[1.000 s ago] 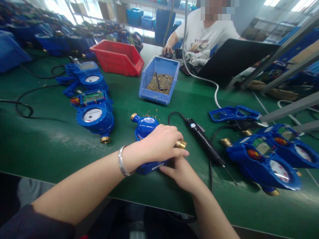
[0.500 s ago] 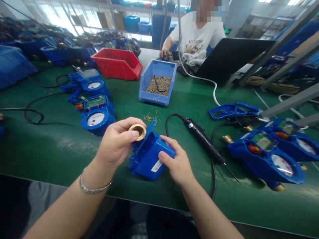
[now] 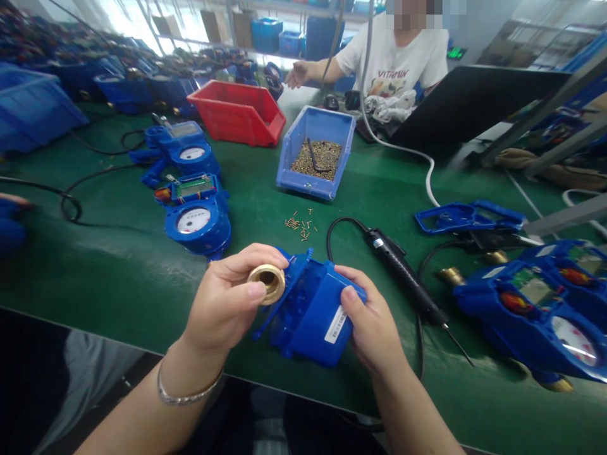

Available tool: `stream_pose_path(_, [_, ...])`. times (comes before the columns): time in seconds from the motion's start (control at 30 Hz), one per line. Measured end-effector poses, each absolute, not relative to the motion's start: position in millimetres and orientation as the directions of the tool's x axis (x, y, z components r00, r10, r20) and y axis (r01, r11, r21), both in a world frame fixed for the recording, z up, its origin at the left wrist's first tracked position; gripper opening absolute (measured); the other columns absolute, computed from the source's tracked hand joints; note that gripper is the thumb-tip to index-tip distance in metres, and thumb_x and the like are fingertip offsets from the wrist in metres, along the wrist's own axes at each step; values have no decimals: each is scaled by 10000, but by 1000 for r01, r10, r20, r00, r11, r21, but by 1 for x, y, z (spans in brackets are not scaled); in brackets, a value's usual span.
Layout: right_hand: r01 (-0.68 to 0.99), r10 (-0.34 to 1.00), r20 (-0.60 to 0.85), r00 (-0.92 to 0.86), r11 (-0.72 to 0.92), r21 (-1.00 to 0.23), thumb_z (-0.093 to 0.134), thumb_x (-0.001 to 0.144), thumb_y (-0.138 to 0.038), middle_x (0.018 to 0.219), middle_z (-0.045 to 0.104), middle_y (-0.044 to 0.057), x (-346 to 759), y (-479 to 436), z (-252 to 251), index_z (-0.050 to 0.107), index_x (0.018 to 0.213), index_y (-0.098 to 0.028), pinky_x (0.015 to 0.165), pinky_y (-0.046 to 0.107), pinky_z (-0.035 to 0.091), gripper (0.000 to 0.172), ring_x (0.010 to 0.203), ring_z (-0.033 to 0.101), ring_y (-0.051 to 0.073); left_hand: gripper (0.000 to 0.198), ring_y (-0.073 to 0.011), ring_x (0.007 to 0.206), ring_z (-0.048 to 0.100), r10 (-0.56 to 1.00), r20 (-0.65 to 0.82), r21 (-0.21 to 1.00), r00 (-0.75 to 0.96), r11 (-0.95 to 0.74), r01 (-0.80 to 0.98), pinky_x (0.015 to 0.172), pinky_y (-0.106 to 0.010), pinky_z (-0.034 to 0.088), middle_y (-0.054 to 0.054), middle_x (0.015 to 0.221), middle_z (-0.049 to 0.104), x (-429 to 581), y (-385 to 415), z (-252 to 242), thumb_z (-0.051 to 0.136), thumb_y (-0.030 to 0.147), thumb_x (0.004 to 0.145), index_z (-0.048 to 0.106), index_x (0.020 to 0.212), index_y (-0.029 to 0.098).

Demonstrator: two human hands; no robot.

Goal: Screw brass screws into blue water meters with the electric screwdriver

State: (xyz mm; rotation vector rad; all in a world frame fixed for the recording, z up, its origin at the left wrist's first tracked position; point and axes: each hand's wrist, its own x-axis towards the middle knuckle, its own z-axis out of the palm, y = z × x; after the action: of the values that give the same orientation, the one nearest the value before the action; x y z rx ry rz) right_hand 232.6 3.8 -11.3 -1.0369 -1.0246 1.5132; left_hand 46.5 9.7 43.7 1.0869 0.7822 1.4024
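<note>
A blue water meter [image 3: 310, 309] is lifted off the green table [image 3: 118, 272] and held tilted near the front edge, its brass threaded end [image 3: 267, 282] turned toward me. My left hand [image 3: 227, 300] wraps round that brass end, thumb pressed on its rim. My right hand [image 3: 374, 325] grips the meter's blue box end, which bears a white barcode label [image 3: 336, 325]. A black electric screwdriver [image 3: 403, 275] lies on the table just right of my hands. A few small brass screws [image 3: 300, 225] are scattered beyond the meter.
A blue bin of screws [image 3: 315, 151] and a red bin [image 3: 237, 110] stand further back. Two meters [image 3: 196, 218] lie at left, others [image 3: 531, 309] and a blue cover [image 3: 467, 217] at right. A person in a white shirt [image 3: 403, 60] sits opposite by a laptop [image 3: 474, 101].
Both hands picked the meter up from the table and turned it so its brass end faces me. The person opposite has stretched a hand out to the side.
</note>
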Motion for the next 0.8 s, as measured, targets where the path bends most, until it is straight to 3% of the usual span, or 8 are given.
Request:
stream_pose_path(0.33, [-253, 983, -161, -91, -179, -951, 644, 741, -495, 787, 612, 6, 231, 7, -3, 570, 1034, -244, 560, 205, 474, 392, 624, 554, 109, 217, -144, 755, 533, 976, 157, 950, 151, -107, -295, 658, -223, 437, -47, 848, 592, 51, 15, 46, 707, 293, 650, 715, 819, 158])
stream_pose_path(0.5, [-265, 971, -229, -72, -240, -934, 703, 662, -512, 673, 580, -6, 230, 28, 11, 591, 945, -187, 504, 190, 449, 445, 562, 522, 101, 197, -121, 722, 522, 973, 115, 956, 200, -54, -287, 661, -217, 414, -28, 799, 602, 56, 26, 52, 696, 273, 692, 700, 840, 143])
stream_pose_path(0.7, [-384, 968, -210, -135, -247, -890, 608, 729, -508, 789, 623, 21, 243, 48, 15, 591, 1010, -205, 570, 275, 487, 414, 610, 557, 145, 143, -106, 660, 538, 991, 56, 915, 118, -3, -403, 647, -217, 413, -21, 712, 632, 69, 45, 64, 703, 240, 694, 692, 776, 123])
stream_pose_path(0.8, [-421, 972, -97, -214, -182, -888, 651, 672, -393, 934, 647, 38, 255, 41, 9, 570, 1119, -227, 692, 347, 513, 484, 746, 606, 199, 114, -114, 659, 562, 999, 1, 847, 32, 16, -531, 678, -229, 437, -25, 699, 640, 71, 51, 69, 678, 225, 713, 679, 718, 111])
